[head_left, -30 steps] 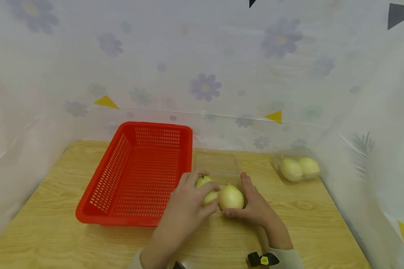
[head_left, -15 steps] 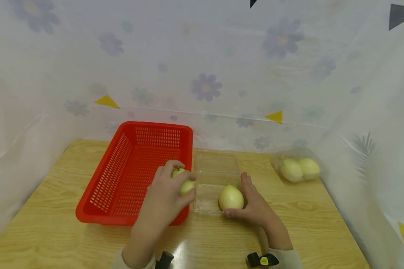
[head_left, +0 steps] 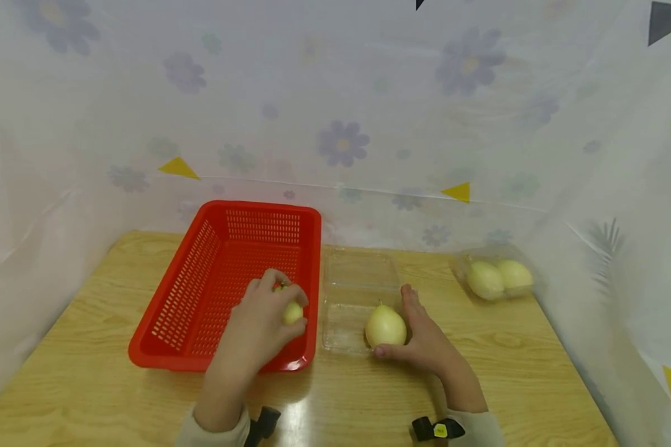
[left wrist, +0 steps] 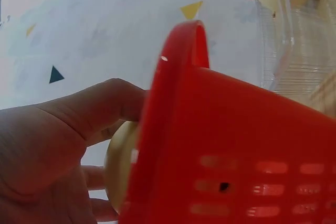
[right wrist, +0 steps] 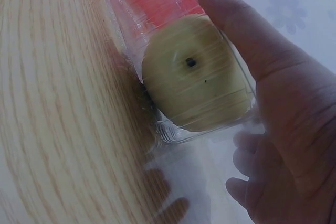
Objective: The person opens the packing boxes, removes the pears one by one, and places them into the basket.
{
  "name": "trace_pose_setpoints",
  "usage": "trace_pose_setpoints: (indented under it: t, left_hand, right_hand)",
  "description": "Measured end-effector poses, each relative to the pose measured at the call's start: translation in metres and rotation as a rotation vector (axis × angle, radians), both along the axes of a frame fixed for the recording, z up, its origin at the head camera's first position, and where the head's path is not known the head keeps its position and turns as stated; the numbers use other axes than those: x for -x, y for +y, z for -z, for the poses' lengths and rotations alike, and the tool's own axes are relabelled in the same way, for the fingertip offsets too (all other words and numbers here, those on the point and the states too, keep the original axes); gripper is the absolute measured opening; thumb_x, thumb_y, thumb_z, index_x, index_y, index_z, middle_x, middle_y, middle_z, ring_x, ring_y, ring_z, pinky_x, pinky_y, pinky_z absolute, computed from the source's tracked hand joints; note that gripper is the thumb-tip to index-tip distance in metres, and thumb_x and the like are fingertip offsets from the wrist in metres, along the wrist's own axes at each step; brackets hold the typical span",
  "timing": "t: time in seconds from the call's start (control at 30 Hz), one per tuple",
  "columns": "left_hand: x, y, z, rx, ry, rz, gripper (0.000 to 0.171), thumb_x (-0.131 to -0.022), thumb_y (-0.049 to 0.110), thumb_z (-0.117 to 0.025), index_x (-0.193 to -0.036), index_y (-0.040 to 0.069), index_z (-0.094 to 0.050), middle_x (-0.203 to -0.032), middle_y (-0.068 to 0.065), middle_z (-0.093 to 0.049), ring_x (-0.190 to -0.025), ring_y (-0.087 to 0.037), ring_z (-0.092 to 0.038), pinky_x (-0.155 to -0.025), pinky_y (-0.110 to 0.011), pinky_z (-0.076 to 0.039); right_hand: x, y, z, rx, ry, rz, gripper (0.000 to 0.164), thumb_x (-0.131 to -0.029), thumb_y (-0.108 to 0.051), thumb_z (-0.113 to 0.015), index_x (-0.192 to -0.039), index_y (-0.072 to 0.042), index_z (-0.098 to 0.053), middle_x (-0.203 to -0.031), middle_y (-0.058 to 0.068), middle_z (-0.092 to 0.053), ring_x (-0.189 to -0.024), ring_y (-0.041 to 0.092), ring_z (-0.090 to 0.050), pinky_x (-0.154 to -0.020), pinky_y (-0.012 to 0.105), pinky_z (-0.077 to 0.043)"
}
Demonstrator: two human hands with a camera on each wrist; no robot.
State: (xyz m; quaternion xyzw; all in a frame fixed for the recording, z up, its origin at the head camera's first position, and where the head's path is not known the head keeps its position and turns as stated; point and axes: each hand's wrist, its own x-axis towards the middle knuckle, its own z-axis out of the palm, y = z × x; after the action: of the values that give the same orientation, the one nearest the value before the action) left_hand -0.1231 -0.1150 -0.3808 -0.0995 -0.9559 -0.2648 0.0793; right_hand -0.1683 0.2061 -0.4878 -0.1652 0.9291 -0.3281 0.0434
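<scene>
In the head view my left hand point(head_left: 254, 326) holds a yellow-green pear point(head_left: 292, 312) over the red slotted plastic basket point(head_left: 164, 362), inside its right wall. The left wrist view shows that pear point(left wrist: 119, 163) partly hidden behind the basket's wall point(left wrist: 236, 124). To the basket's right lies a clear plastic clamshell box point(head_left: 341, 323), its lid laid back. Another pear point(head_left: 386, 328) sits in the box's right half. My right hand point(head_left: 433, 341) rests against the box's near right corner, fingers extended along the right side. Its thumb point(right wrist: 231, 11) touches the box's edge in the right wrist view.
A second clear box point(head_left: 522, 256) with two pears point(head_left: 485, 280) stands at the back right of the wooden table point(head_left: 514, 372). A white flowered sheet point(head_left: 291, 81) hangs behind the table and along its sides.
My left hand has carried one pear leftward from the clear box, across the basket's right rim and over its inside. My right hand has stayed by the box and the other pear.
</scene>
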Motion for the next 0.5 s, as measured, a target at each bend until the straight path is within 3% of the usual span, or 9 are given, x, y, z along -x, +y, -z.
trace_pose_setpoints:
  t: [0.5]
  left_hand:
    - [0.013,-0.003,0.016,0.04,-0.156,0.041,0.019,-0.074,0.016,-0.08,-0.087,0.024,-0.069,-0.111,-0.002,-0.054,-0.096,-0.025,-0.05,-0.063,-0.035,-0.048]
  right_hand:
    - [0.0,-0.002,-0.001,0.028,-0.014,-0.008,0.137,-0.069,-0.058,-0.084,-0.159,-0.014,0.01,-0.166,0.018,0.004,-0.152,0.039,0.002,-0.117,0.065,-0.015]
